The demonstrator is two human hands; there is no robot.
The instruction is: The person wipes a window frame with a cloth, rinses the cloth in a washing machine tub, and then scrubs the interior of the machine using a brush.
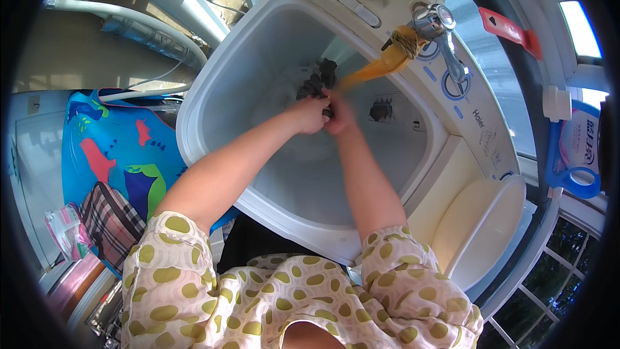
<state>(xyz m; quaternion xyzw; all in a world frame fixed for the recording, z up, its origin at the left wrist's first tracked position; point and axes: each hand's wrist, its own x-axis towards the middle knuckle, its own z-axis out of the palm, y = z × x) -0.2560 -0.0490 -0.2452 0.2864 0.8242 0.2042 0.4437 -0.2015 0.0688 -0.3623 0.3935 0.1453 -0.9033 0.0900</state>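
Both my hands are inside the white washing machine tub (242, 72), close together over its middle. My left hand (308, 114) is closed on a dark, wet-looking cloth (315, 82). My right hand (340, 114), blurred, touches my left hand and grips part of the same cloth. The rest of the dark cloth hangs beyond my fingers towards the tub's bottom. A yellow rubber or fabric sleeve (387, 63) is tied to the metal tap (436, 22) and points down into the tub, ending just above my right hand.
A cream plastic basin (479, 228) leans on the machine's right side, near the control panel (477, 106). A blue detergent container (576, 150) and a red scraper-like tool (506, 26) are at the right. Left are a blue patterned cloth (121, 140), a plaid bag (111, 208) and a white hose (131, 12).
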